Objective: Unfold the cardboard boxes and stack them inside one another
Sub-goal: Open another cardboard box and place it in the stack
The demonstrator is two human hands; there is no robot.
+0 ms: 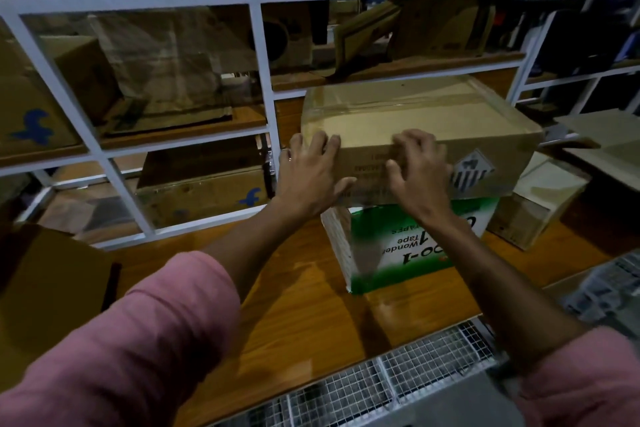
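Observation:
A taped brown cardboard box (pixel 408 114) rests on top of a white and green "Wonder Tape" box (pixel 398 246), which stands on the wooden table (pixel 294 305). My left hand (pixel 308 170) presses against the brown box's near left corner, fingers curled over its top edge and thumb on the front face. My right hand (pixel 419 170) lies on the same front face, fingers bent over the upper edge. Both hands touch the box with spread fingers. Pink sleeves cover my upper arms.
A white metal shelf frame (pixel 256 55) behind the table holds several cardboard boxes. A smaller brown box (pixel 540 204) sits to the right of the stack. A flat cardboard piece (pixel 45 288) lies at the left. Wire mesh (pixel 381 378) runs along the near edge.

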